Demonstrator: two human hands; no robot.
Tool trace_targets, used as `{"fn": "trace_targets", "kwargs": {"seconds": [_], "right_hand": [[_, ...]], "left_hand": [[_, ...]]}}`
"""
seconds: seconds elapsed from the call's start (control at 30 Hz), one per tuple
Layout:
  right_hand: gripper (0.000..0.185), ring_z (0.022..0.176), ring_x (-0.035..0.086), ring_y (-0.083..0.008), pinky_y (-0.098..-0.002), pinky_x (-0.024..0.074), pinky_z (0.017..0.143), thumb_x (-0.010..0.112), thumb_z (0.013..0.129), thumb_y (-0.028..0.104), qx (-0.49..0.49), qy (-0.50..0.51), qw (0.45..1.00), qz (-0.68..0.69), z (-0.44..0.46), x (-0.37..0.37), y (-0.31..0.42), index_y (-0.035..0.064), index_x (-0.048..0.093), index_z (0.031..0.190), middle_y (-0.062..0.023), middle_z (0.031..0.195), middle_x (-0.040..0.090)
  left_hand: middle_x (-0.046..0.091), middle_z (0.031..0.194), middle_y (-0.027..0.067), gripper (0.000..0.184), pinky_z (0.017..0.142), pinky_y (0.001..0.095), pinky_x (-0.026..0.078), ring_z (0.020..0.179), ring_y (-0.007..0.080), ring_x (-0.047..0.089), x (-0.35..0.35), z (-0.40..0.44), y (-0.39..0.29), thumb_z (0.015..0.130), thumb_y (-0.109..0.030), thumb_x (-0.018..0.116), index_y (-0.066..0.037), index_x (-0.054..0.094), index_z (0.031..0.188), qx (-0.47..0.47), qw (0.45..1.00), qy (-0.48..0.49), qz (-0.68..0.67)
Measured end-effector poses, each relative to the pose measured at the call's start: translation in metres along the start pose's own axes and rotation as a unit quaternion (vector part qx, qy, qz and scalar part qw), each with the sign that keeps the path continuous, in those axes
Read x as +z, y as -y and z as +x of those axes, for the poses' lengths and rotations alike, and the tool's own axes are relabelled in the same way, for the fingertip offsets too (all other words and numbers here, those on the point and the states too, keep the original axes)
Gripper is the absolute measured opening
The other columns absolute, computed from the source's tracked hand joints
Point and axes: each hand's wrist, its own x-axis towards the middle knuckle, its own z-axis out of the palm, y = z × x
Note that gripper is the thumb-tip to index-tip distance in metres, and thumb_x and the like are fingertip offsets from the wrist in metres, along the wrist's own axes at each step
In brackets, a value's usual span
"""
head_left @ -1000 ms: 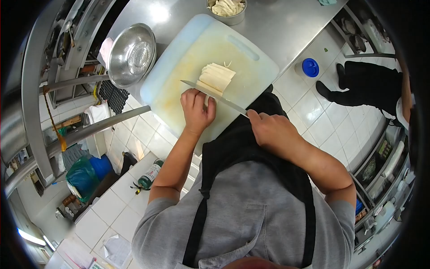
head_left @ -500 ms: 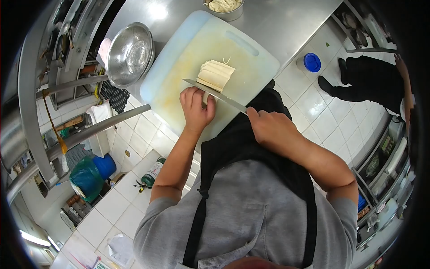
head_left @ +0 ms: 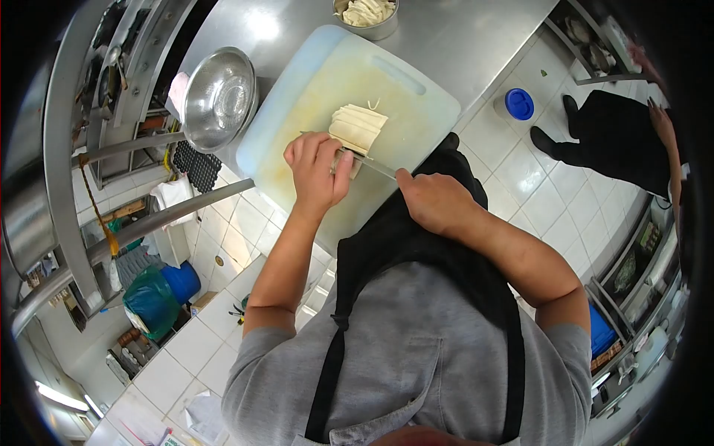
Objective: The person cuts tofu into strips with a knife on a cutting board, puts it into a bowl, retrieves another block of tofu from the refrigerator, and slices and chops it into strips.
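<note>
My right hand (head_left: 442, 204) is wrapped round the handle of a kitchen knife (head_left: 379, 167). Its blade reaches left, partly covered by my left hand (head_left: 314, 167). Curled fingers and thumb of that left hand grip the near end of a pale cream block (head_left: 358, 128), perhaps cheese, at the blade. Beyond the knife the block is cut into slices that lean together, and a thin strand lies at its far side. Under everything is a white, yellow-stained cutting board (head_left: 297, 97).
A steel bowl (head_left: 201, 104) stands left of the board, and a smaller container (head_left: 383, 30) of pale strips sits beyond it on the steel table (head_left: 476, 37). At right, a blue-lidded bucket (head_left: 518, 105) is on the floor near another person's dark-clothed legs (head_left: 602, 137).
My left hand has shifted slightly left and up, its fingers now over the blade near the tip. My right hand and the knife have moved a little left.
</note>
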Motion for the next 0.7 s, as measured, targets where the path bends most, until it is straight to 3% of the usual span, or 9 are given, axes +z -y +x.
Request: {"fn": "trace_targets", "kwargs": {"seconds": [0.13,0.2,0.23,0.3,0.4,0.43,0.5,0.63,0.7], "right_hand": [[0.022,0.077,0.071,-0.0417,-0.0514,0.0562,0.066,0.046,0.093,0.009,-0.003,-0.008,1.000,-0.001,0.000,-0.001,0.000,-0.0056,0.052,0.107,-0.0239,0.080,0.069],[0.022,0.077,0.071,-0.0417,-0.0515,0.0561,0.066,0.046,0.092,0.009,-0.002,-0.013,1.000,-0.002,0.001,-0.001,-0.001,-0.0056,0.052,0.107,-0.0237,0.080,0.069],[0.022,0.077,0.070,-0.0418,-0.0517,0.0560,0.066,0.047,0.092,0.009,-0.001,-0.014,1.000,-0.001,0.001,0.000,-0.001,-0.0057,0.053,0.107,-0.0237,0.080,0.069],[0.022,0.077,0.070,-0.0419,-0.0519,0.0560,0.066,0.047,0.092,0.009,0.002,-0.014,1.000,-0.001,0.000,0.002,-0.002,-0.0058,0.053,0.106,-0.0238,0.080,0.069],[0.022,0.076,0.070,-0.0424,-0.0530,0.0555,0.067,0.048,0.091,0.009,-0.004,-0.021,1.000,0.000,0.000,0.001,-0.003,-0.0058,0.053,0.106,-0.0239,0.080,0.069],[0.021,0.076,0.069,-0.0428,-0.0534,0.0552,0.067,0.048,0.090,0.009,-0.002,-0.025,1.000,0.005,0.000,0.000,-0.004,-0.0057,0.054,0.104,-0.0243,0.079,0.069],[0.020,0.076,0.069,-0.0432,-0.0539,0.0549,0.067,0.049,0.090,0.008,-0.001,-0.028,1.000,0.008,0.000,0.000,-0.008,-0.0055,0.055,0.103,-0.0247,0.079,0.068],[0.022,0.075,0.067,-0.0460,-0.0562,0.0521,0.069,0.049,0.098,0.015,0.004,-0.054,0.998,0.025,0.004,-0.002,-0.020,-0.0035,0.057,0.105,-0.0270,0.078,0.067],[0.023,0.076,0.067,-0.0466,-0.0564,0.0520,0.070,0.049,0.099,0.017,0.007,-0.047,0.999,0.028,0.006,-0.003,-0.018,-0.0035,0.058,0.106,-0.0278,0.080,0.067]], "left_hand": [[0.059,0.126,0.0130,0.038,0.106,0.0490,0.029,0.119,0.0285,0.053,-0.008,0.021,-0.001,0.086,-0.019,0.068,-0.009,0.062,0.123,0.018,0.994,0.110,0.015],[0.057,0.134,0.0187,0.038,0.109,0.0526,0.024,0.130,0.0291,0.050,-0.012,0.034,-0.012,0.093,-0.023,0.060,-0.004,0.061,0.126,0.009,0.980,0.030,0.197],[0.057,0.134,0.0187,0.038,0.109,0.0526,0.024,0.130,0.0291,0.050,-0.012,0.036,-0.011,0.093,-0.023,0.060,-0.004,0.061,0.126,0.013,0.980,0.030,0.197],[0.060,0.125,0.0189,0.030,0.105,0.0505,0.031,0.121,0.0322,0.054,-0.010,0.036,-0.007,0.089,-0.016,0.064,-0.003,0.063,0.117,-0.035,0.983,-0.175,0.036],[0.060,0.115,0.0151,0.027,0.098,0.0475,0.038,0.111,0.0330,0.054,0.007,-0.004,0.006,0.083,-0.007,0.068,-0.004,0.063,0.109,-0.070,0.977,-0.202,-0.028],[0.060,0.115,0.0151,0.027,0.098,0.0475,0.038,0.111,0.0330,0.054,0.012,-0.014,0.009,0.083,-0.007,0.068,-0.004,0.063,0.109,-0.070,0.976,-0.203,-0.027],[0.060,0.106,0.0130,0.020,0.089,0.0434,0.043,0.101,0.0336,0.055,0.018,-0.023,0.005,0.079,-0.004,0.071,-0.005,0.063,0.097,-0.014,0.997,-0.062,-0.048],[0.061,0.101,0.0106,0.017,0.085,0.0426,0.045,0.097,0.0330,0.055,0.024,-0.031,0.005,0.078,-0.005,0.073,-0.006,0.064,0.093,-0.020,0.994,-0.102,-0.026],[0.058,0.110,0.0134,0.024,0.089,0.0431,0.046,0.102,0.0340,0.055,0.022,-0.031,0.006,0.077,-0.009,0.077,-0.006,0.063,0.096,-0.031,0.996,-0.081,-0.015]]}}
